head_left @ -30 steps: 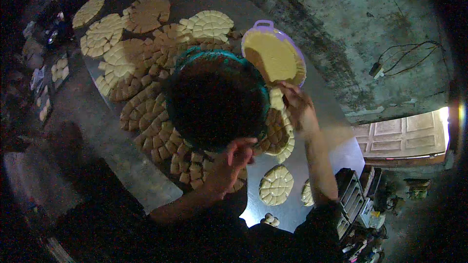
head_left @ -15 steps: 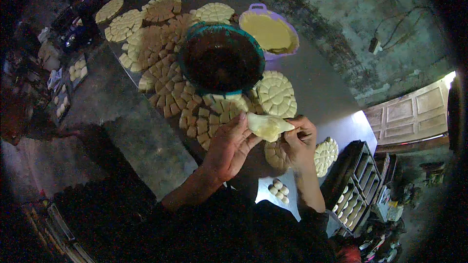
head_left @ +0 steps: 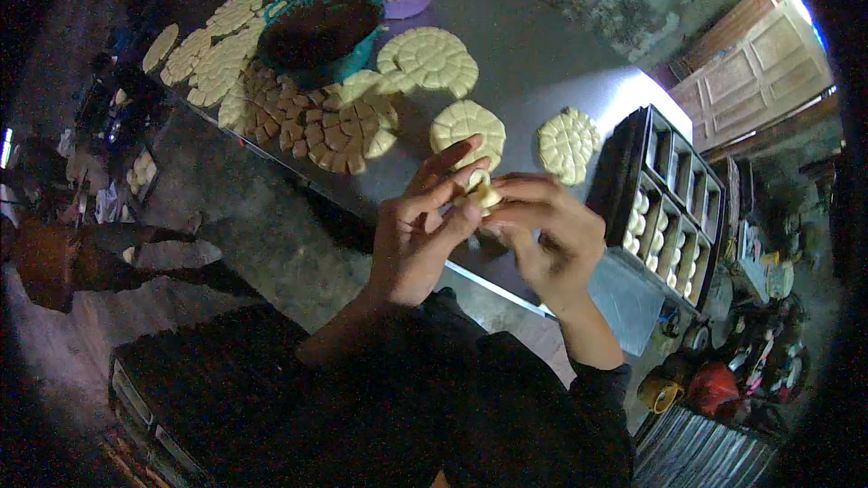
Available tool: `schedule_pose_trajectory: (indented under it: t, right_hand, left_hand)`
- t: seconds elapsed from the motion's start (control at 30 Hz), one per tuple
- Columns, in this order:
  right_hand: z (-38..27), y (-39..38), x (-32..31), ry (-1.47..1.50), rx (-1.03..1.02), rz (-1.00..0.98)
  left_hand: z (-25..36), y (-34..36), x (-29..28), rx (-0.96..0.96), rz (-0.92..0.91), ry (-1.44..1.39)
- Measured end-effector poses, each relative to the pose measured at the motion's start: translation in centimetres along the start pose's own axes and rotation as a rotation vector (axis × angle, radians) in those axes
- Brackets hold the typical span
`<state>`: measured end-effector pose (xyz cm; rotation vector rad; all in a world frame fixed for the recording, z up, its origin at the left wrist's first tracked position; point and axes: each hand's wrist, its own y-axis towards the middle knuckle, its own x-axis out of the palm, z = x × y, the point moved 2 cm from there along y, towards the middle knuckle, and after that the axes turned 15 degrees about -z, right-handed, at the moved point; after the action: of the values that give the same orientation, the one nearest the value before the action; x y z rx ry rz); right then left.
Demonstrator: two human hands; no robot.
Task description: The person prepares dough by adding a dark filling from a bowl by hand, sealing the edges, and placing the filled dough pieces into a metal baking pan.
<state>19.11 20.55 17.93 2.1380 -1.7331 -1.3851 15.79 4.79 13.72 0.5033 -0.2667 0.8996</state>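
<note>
A small piece of pale dough point(head_left: 483, 192) is pinched between my two hands, above the near edge of the table. My left hand point(head_left: 418, 239) has its thumb and fingers around one side, with the upper fingers raised. My right hand point(head_left: 553, 228) presses the other side with closed fingertips. The dough looks gathered and folded, and fingers cover part of it. Just beyond the hands lies a round, scored slab of dough point(head_left: 466, 124). A second scored round point(head_left: 432, 61) is behind it, and another point(head_left: 569, 145) sits to the right.
Brown cut pieces point(head_left: 327, 131) cover the table's left part. Behind them stand a teal basin point(head_left: 316, 32) with dark contents and a purple basin point(head_left: 411, 3) holding something yellow. At right, a black divided tray point(head_left: 644, 117) holds rows of pale balls, beside a metal sheet point(head_left: 624, 294).
The dough has gone from a stretched, flattened piece to a smaller folded one, and my hands have come together around it. The view has swung, shifting the table up and left.
</note>
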Motion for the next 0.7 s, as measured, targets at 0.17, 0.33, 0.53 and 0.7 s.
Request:
schedule_pose_trajectory:
  t: [0.17,0.33,0.53,0.7]
  right_hand:
    - [-4.6,-5.3,-1.9,-0.334,-0.002,-0.098]
    - [-6.4,-8.7,-4.4,-0.127,0.04,-0.107]
    - [-6.7,-10.1,-5.6,-0.257,0.223,-0.042]
    - [-5.4,-9.1,-5.2,0.278,0.368,0.134]
  left_hand:
    - [-1.6,-2.0,4.2,-0.325,0.082,-0.093]
    - [-0.8,-3.4,7.5,-0.208,-0.171,0.481]
    - [-1.4,-3.7,8.4,-0.124,-0.358,0.252]
    - [-3.4,-2.6,5.9,-0.108,-0.427,0.302]
